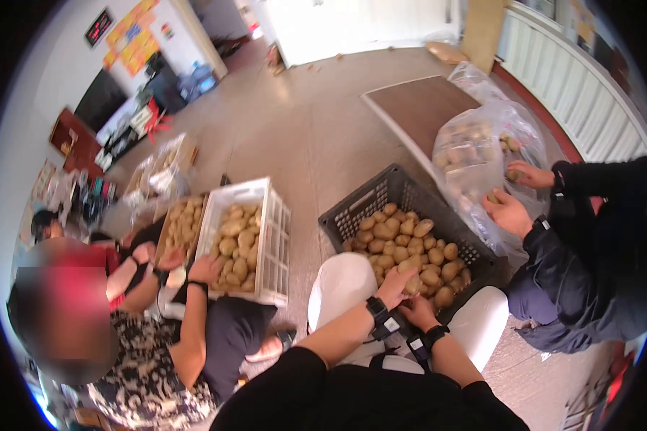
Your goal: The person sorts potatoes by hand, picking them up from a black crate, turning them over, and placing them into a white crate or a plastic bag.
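A black plastic crate (350,210) full of potatoes (402,233) stands between my knees. My left hand (393,289) is closed around a potato (413,283) above the near edge of the heap. Close beside it, lower and to the right, is my right hand (418,312), its fingers curled near the same potato. I cannot make out whether the right hand holds anything, as its fingertips are partly hidden. Both wrists wear dark bands with small devices.
At left a person reaches into a white crate (272,244) of potatoes, with a brown box (183,219) of potatoes beside it. Another person's hands (510,212) are at a clear plastic bag (474,154) of potatoes on the right. A brown board (428,108) lies behind.
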Tool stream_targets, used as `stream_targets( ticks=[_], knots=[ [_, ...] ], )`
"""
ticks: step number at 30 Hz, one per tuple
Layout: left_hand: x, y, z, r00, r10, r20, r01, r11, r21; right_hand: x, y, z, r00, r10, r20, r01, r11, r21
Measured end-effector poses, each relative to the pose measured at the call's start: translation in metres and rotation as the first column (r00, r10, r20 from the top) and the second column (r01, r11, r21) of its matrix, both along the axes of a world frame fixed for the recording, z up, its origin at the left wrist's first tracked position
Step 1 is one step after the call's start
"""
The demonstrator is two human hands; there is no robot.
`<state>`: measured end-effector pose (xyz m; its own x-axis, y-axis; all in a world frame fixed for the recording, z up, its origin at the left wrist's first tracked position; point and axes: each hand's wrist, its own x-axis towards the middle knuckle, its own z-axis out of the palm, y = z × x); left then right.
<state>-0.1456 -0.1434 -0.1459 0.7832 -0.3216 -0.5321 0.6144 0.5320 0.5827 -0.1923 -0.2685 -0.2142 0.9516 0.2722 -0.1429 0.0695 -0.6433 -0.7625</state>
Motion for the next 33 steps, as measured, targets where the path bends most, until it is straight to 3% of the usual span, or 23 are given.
stream_targets(
  ticks=[2, 3, 4, 6, 8, 10, 12, 15, 18, 21, 22, 25, 27, 29, 33],
  knots=[
    [-0.001, 0.004, 0.001, 0.998, -0.001, 0.056, 0.003, 0.999, -0.039, 0.001, 0.002, -0.025, 0.997, 0.039, -0.064, -0.028, 0.986, 0.163],
    [-0.003, 0.004, 0.008, 0.998, 0.038, 0.057, -0.036, 0.999, -0.027, 0.001, 0.0, -0.04, 1.0, 0.022, -0.005, -0.02, 0.962, 0.273],
    [-0.004, 0.006, 0.015, 0.995, 0.08, 0.061, -0.08, 0.997, -0.011, -0.001, -0.001, -0.031, 0.996, -0.008, -0.091, 0.034, 0.957, 0.288],
    [-0.002, 0.014, 0.018, 0.989, 0.139, 0.056, -0.13, 0.982, -0.136, -0.002, -0.006, -0.028, 0.992, 0.093, 0.085, -0.096, 0.995, 0.034],
    [-0.001, 0.031, 0.035, 0.971, 0.204, 0.128, -0.151, 0.931, -0.332, -0.005, -0.008, -0.023, 0.98, 0.192, 0.055, -0.187, 0.978, -0.089],
    [0.002, 0.056, 0.045, 0.928, 0.336, 0.164, -0.251, 0.885, -0.393, -0.004, -0.008, -0.032, 0.975, 0.221, -0.02, -0.222, 0.973, -0.07],
    [0.006, 0.096, 0.049, 0.903, 0.37, 0.219, -0.241, 0.857, -0.455, -0.003, -0.007, -0.014, 0.958, 0.283, 0.033, -0.273, 0.944, -0.184],
    [-0.007, 0.152, 0.063, 0.791, 0.599, 0.126, -0.532, 0.774, -0.344, -0.001, -0.002, -0.011, 0.958, 0.285, 0.023, -0.268, 0.924, -0.273],
    [-0.034, 0.183, 0.047, 0.692, 0.722, 0.021, -0.669, 0.652, -0.357, -0.005, 0.008, 0.006, 0.959, 0.282, -0.002, -0.27, 0.919, -0.287],
    [-0.064, 0.166, 0.019, 0.789, 0.612, -0.059, -0.556, 0.669, -0.493, -0.007, -0.002, -0.003, 0.963, 0.267, 0.028, -0.25, 0.929, -0.272],
    [-0.074, 0.154, 0.021, 0.825, 0.566, 0.001, -0.518, 0.756, -0.399, -0.007, -0.002, -0.011, 0.961, 0.271, 0.057, -0.249, 0.936, -0.251],
    [-0.077, 0.15, 0.024, 0.803, 0.595, 0.031, -0.525, 0.731, -0.437, -0.008, -0.003, -0.012, 0.967, 0.252, 0.023, -0.238, 0.936, -0.26],
    [-0.073, 0.153, 0.025, 0.812, 0.583, 0.023, -0.536, 0.761, -0.365, -0.011, -0.005, -0.001, 0.967, 0.253, 0.016, -0.241, 0.936, -0.258],
    [-0.073, 0.151, 0.027, 0.805, 0.592, 0.036, -0.548, 0.767, -0.334, -0.011, 0.0, 0.01, 0.972, 0.234, 0.004, -0.214, 0.895, -0.392],
    [-0.071, 0.149, 0.025, 0.794, 0.605, 0.062, -0.561, 0.769, -0.306, -0.007, -0.006, 0.001, 0.97, 0.241, 0.008, -0.215, 0.878, -0.428]
  ],
)
